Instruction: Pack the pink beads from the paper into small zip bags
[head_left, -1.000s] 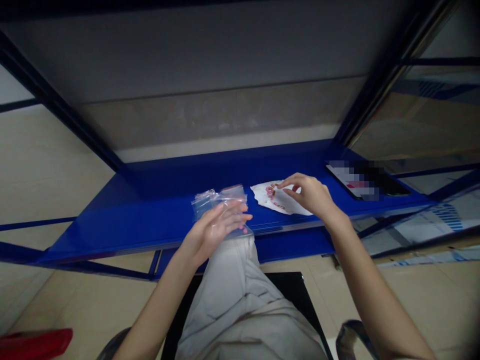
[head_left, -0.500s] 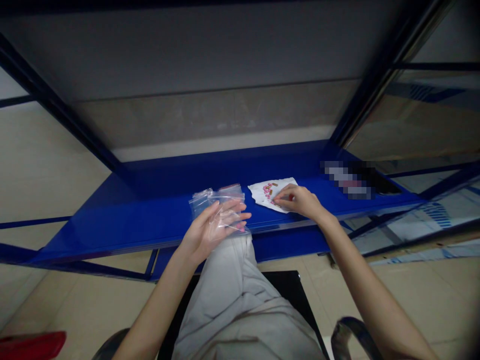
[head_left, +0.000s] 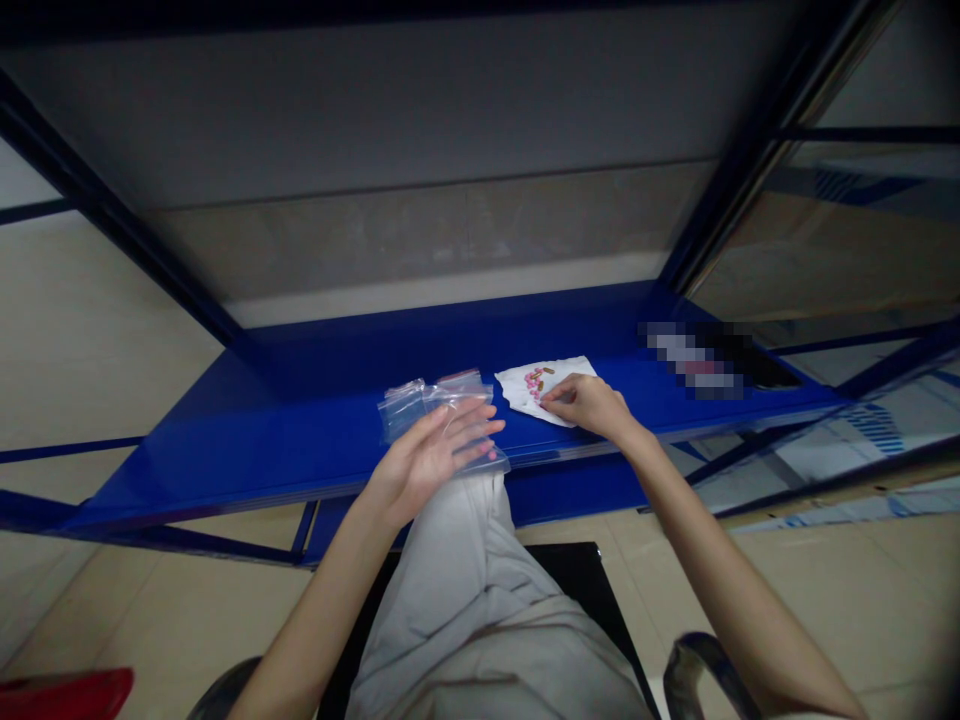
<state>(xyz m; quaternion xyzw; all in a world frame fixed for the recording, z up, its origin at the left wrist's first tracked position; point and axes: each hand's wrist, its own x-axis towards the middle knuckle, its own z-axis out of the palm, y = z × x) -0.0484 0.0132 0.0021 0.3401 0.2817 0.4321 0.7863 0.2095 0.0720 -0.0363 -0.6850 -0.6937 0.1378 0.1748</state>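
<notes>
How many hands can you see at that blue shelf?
2. The left hand lies open over clear zip bags on the blue shelf; the right hand touches a white paper bearing small capsules. No others show.

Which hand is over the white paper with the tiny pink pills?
The right hand, its fingers over the white paper by the pink capsules; the left hand lies on the clear plastic bags instead.

A clear zip-top plastic bag [head_left: 405, 408] lay crumpled on the blue metal shelf [head_left: 262, 450] beneath my open left hand [head_left: 435, 455]. Just beside it, a white paper sheet [head_left: 516, 392] held a small cluster of pink and brown pieces [head_left: 534, 381], next to my right hand [head_left: 589, 405].
</notes>
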